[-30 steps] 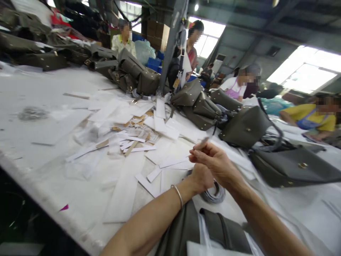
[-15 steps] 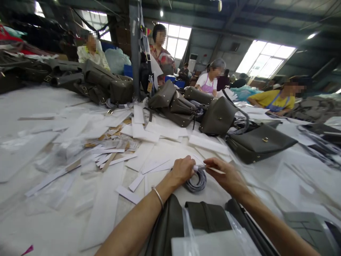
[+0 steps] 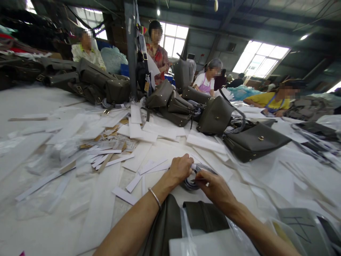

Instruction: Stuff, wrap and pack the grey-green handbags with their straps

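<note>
Your left hand (image 3: 180,169) and right hand (image 3: 213,190) have come together, knuckles almost meeting over a coil of grey cord (image 3: 189,184). The coil lies between them on the white-covered tabletop (image 3: 39,106), just past the heel of your right hand. Your left fingers (image 3: 186,161) close around a small white-tipped end (image 3: 193,166) poking up at the top of the coil. Your right fingers (image 3: 206,181) pinch a thin dark sliver (image 3: 198,180) close against the loops, though the picture is too blurred to tell whether it enters the cord. A moment ago your hands were further apart, with the right lifted clear of the coil; now both work at this one spot.

Left of your left hand, white paper strips (image 3: 134,182) lie scattered, and a steel bangle (image 3: 155,198) circles that wrist. Just below both hands sits an olive handbag (image 3: 205,217) with a clear plastic sleeve (image 3: 185,227) draped over it. Beyond your right hand lies a second olive handbag (image 3: 253,142) with a gold clasp, and further off a co-worker in a yellow top (image 3: 266,101) sits working.
</note>
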Tool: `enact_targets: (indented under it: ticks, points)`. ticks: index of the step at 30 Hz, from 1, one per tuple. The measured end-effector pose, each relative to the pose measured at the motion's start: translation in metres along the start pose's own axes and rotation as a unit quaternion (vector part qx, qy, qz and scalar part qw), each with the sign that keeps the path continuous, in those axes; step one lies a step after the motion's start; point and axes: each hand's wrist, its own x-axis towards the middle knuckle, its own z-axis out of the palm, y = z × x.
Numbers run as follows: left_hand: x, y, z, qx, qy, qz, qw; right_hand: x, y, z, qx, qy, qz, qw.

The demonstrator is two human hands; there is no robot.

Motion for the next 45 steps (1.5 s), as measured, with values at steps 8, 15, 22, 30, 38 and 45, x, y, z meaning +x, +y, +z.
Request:
enact_targets:
  ticks: [8,15,22,30,38,45]
  points:
    - [-0.004,0.016,-0.018,-0.047,0.015,0.003,0.999,0.022,0.019,0.005,-0.171,0.083,-0.130,0.973]
    - [-0.003,-0.001,-0.036,-0.171,0.014,0.010,0.985,0.027,0.026,0.001,-0.165,0.116,-0.183,0.962]
    - [0.006,-0.018,-0.044,-0.255,-0.013,-0.053,0.965,0.031,0.007,-0.011,-0.158,0.164,-0.247,0.942]
    - [0.009,-0.026,-0.025,-0.386,-0.086,-0.023,0.918,0.027,-0.005,-0.013,-0.182,0.159,-0.274,0.931]
    - [0.006,-0.028,-0.013,-0.486,-0.103,-0.036,0.867,0.026,-0.006,-0.011,-0.183,0.172,-0.287,0.924]
    - [0.012,-0.017,-0.017,-0.395,-0.005,-0.072,0.916,0.025,0.004,-0.011,-0.147,0.155,-0.308,0.927]
